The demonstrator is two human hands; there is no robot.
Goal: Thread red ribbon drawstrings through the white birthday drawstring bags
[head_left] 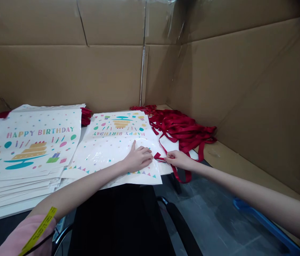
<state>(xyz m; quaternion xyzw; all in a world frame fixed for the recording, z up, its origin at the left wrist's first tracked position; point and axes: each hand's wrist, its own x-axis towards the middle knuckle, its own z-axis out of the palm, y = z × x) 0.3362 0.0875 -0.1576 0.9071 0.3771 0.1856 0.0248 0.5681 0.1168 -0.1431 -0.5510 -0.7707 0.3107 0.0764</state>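
Note:
A white glossy sheet [120,151] with birthday prints lies in front of me, its "HAPPY BIRTHDAY" lettering upside down at the far end. My left hand [138,157] rests on its right half, palm down, with the thumb spread away from the fingers. Just beyond the sheet's right edge, my right hand [178,159] pinches a red ribbon [158,155], whose folded end points toward the left hand. More ribbon hangs below the right hand over the table edge. Behind it lies a heap of red ribbons [179,124].
To the left is a stack of printed birthday sheets [40,142], with red ribbon showing at both sides. Cardboard walls [59,71] enclose the back and right. A black chair armrest [181,227] and a blue object [267,224] are below on the right.

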